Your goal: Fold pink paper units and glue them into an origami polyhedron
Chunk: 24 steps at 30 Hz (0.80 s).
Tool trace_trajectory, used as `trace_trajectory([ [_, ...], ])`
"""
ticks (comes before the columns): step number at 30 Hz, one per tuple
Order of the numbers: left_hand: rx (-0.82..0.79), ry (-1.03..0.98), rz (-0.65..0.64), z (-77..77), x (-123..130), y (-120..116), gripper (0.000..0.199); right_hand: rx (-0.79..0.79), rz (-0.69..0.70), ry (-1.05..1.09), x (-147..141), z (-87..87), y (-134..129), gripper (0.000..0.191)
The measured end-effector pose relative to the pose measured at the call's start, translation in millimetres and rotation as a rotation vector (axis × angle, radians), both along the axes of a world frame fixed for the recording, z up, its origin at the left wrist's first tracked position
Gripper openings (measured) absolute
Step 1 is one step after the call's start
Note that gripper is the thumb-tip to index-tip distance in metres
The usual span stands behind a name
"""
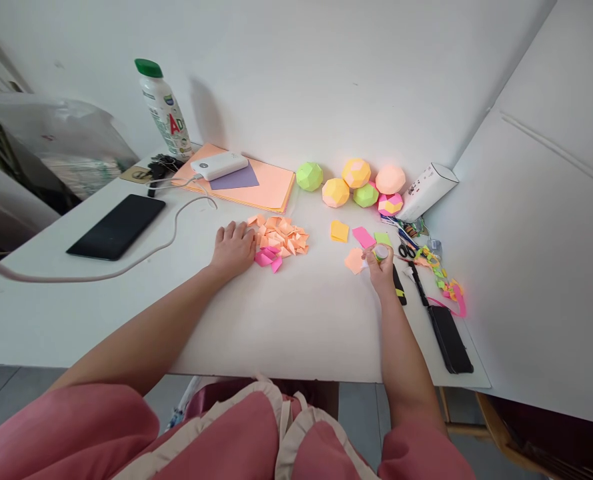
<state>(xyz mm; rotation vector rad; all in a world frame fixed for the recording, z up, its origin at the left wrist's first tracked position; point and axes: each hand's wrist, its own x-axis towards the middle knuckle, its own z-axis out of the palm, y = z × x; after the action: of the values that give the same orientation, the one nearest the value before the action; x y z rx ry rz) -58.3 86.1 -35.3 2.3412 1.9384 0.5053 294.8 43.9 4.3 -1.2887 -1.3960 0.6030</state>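
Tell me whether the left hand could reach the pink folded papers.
Very likely yes: the left hand rests right beside the pink folded papers, which lie at the near edge of the peach pile, mostly uncovered.

The near middle of the desk (296,320) is open between the two forearms, which close it off at left and right. From there a clear lane runs far, between the heap of folded paper (282,235) and the orange squares (339,231), until the green paper ball (309,177) blocks it. At the left, the white cable (126,269) curves across the surface around the near side of the black tablet (117,227). Scissors (406,251), paper scraps and the dark phone (450,339) crowd the right side.
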Motion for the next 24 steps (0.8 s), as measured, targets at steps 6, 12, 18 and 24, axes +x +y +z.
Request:
trace_trajectory([
  [6, -0.011, 0.008, -0.002, -0.9, -1.2, 1.1, 0.048, 0.019, -0.014, 0.002, -0.1, 0.2, 0.9, 0.028],
  [12, -0.008, 0.006, -0.004, -0.4, -0.8, 0.6, 0.048, 0.016, -0.032, -0.006, 1.0, -1.8, 1.1, 0.03],
  [18, 0.011, -0.015, -0.011, 0.3, 0.9, 0.8, 0.048, 0.053, -0.014, 0.028, 0.9, -0.9, 1.7, 0.028],
  [24, 0.03, 0.017, 0.001, -2.4, 2.1, 2.8, 0.048, 0.027, -0.032, 0.075, 8.2, -0.3, 2.3, 0.035],
])
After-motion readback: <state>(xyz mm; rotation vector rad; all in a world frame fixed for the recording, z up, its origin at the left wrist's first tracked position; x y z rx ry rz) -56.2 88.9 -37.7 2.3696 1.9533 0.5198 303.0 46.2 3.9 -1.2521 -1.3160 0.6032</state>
